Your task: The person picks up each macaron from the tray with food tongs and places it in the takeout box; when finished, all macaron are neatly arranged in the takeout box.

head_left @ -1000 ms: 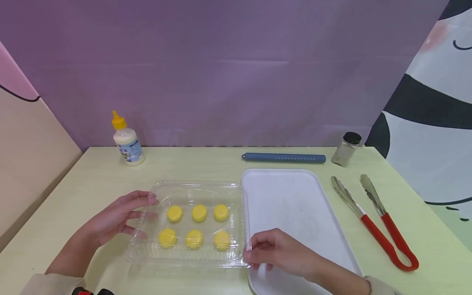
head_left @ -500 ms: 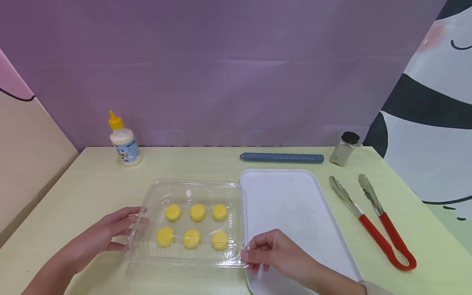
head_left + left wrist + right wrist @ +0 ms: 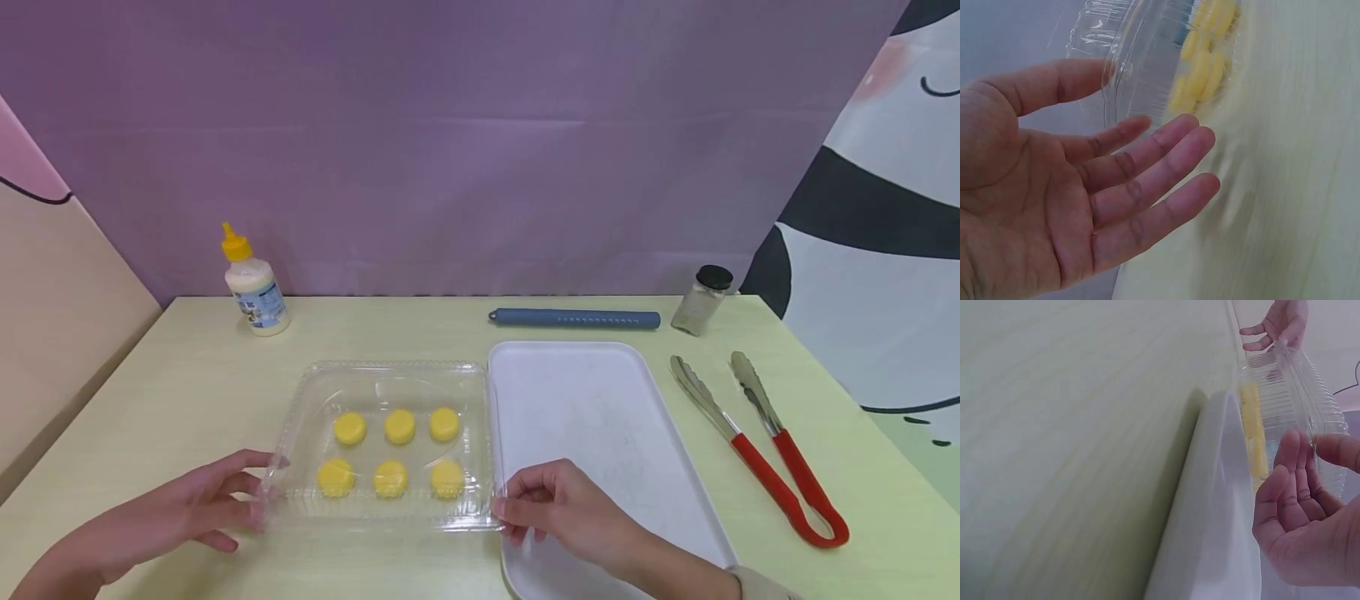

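A clear plastic food container (image 3: 431, 379) is left of the white tray (image 3: 592, 417) in the head view. Several round yellow pieces (image 3: 400, 426), like small macarons, show through it in two rows. My right hand (image 3: 566, 508) pinches the near right corner between thumb and curled fingers. At the near left corner is my left hand (image 3: 172, 508), fingers spread and relaxed. The left wrist view shows the left thumb (image 3: 1072, 81) right at the rim, the other fingers extended beside the container. In the right wrist view, right fingertips meet on the rim.
Red-handled tongs (image 3: 791, 492) lie spread on the right of the table (image 3: 360, 567). A blue rod (image 3: 577, 318) and a black-lidded jar (image 3: 701, 302) are at the back. Back left stands a yellow-capped squeeze bottle (image 3: 258, 292). A purple backdrop (image 3: 480, 150) rises behind the table.
My left hand has moved down and left, from the container's left side to its near left corner. My right hand keeps its pinch on the other near corner.
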`<action>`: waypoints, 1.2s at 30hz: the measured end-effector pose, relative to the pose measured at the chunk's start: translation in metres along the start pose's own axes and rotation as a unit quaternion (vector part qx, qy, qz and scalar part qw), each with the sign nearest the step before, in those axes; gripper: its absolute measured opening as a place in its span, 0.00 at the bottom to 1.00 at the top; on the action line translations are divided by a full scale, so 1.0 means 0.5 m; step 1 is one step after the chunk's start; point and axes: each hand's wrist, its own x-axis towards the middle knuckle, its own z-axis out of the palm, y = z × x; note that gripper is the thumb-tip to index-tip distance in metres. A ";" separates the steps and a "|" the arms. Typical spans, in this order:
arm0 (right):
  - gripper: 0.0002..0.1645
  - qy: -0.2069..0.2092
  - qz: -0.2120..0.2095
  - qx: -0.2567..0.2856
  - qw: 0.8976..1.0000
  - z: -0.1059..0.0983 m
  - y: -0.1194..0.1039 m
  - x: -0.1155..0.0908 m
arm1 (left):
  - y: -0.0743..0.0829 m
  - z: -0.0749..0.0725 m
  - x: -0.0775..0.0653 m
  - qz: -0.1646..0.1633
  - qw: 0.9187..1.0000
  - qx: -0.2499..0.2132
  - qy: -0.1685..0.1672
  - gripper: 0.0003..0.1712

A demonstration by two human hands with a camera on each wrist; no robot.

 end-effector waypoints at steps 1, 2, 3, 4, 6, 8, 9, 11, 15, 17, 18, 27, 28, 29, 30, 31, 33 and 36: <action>0.16 0.003 0.003 -0.001 1.000 0.000 -0.001 0.001 | 0.002 0.000 0.003 0.001 1.000 0.001 0.001 0.31; 0.16 0.005 0.004 -0.002 1.000 0.000 -0.002 0.002 | 0.003 0.000 0.006 0.001 1.000 0.001 0.003 0.30; 0.16 0.007 0.005 -0.004 1.000 0.000 -0.002 0.003 | 0.005 0.000 0.008 -0.002 1.000 0.002 0.006 0.28; 0.16 0.009 0.006 -0.005 1.000 0.001 -0.002 0.004 | 0.007 0.000 0.010 -0.005 1.000 0.004 0.009 0.26; 0.16 0.011 0.006 -0.007 1.000 0.001 -0.002 0.004 | 0.009 0.001 0.013 -0.008 1.000 0.007 0.009 0.22; 0.16 0.010 0.006 -0.009 1.000 0.000 -0.002 0.005 | 0.010 0.000 0.015 -0.007 1.000 0.011 0.002 0.17; 0.16 0.009 0.006 -0.009 1.000 0.000 -0.002 0.005 | 0.010 0.000 0.015 -0.005 1.000 0.013 -0.002 0.15; 0.16 0.005 0.006 -0.007 1.000 -0.002 -0.002 0.006 | 0.010 0.000 0.015 0.002 1.000 0.017 -0.011 0.14; 0.16 -0.002 0.006 -0.001 1.000 -0.004 -0.002 0.008 | 0.010 0.001 0.015 0.010 1.000 0.018 -0.019 0.13; 0.16 -0.004 0.010 0.002 1.000 -0.005 -0.002 0.010 | 0.011 0.000 0.015 0.009 1.000 0.015 -0.022 0.13; 0.16 -0.005 0.013 0.003 1.000 -0.005 -0.003 0.011 | 0.010 0.000 0.015 0.011 1.000 0.013 -0.025 0.13; 0.21 -0.047 0.028 0.024 0.998 -0.011 0.001 0.017 | 0.015 -0.002 0.017 0.010 0.999 0.000 -0.045 0.14; 0.21 -0.050 0.027 0.028 0.998 -0.010 0.002 0.018 | 0.015 -0.001 0.018 0.013 0.999 -0.004 -0.047 0.15; 0.21 -0.052 0.027 0.033 0.998 -0.010 0.003 0.018 | 0.015 -0.001 0.019 0.015 0.999 -0.009 -0.050 0.15; 0.21 -0.052 0.025 0.039 0.998 -0.009 0.004 0.019 | 0.014 -0.001 0.020 0.017 0.998 -0.014 -0.052 0.15; 0.21 -0.053 0.024 0.043 0.997 -0.009 0.005 0.019 | 0.012 -0.001 0.022 0.021 0.998 -0.018 -0.055 0.15; 0.21 -0.053 0.022 0.051 0.997 -0.008 0.006 0.020 | 0.010 -0.001 0.024 0.028 0.998 -0.025 -0.059 0.15; 0.21 -0.056 0.017 0.059 0.997 -0.008 0.007 0.021 | 0.008 -0.002 0.027 0.029 0.997 -0.030 -0.057 0.13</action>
